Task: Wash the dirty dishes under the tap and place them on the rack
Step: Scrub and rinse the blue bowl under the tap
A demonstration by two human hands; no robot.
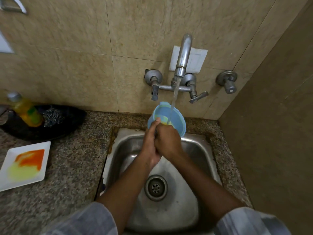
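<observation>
Hands (157,141) together on blue bowl (177,119) under tap (183,53)

No text, label, brand or number can be read on anything here; the bottle (25,111) is blurred.

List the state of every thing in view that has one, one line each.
tap: running, water falling into the bowl
blue bowl: tilted under the stream, yellow residue inside
left hand: grips the bowl's rim
right hand: curled at the bowl, rubbing inside
white square plate: dirty, orange and yellow smears, on the counter
sink: wet, drain open
</observation>
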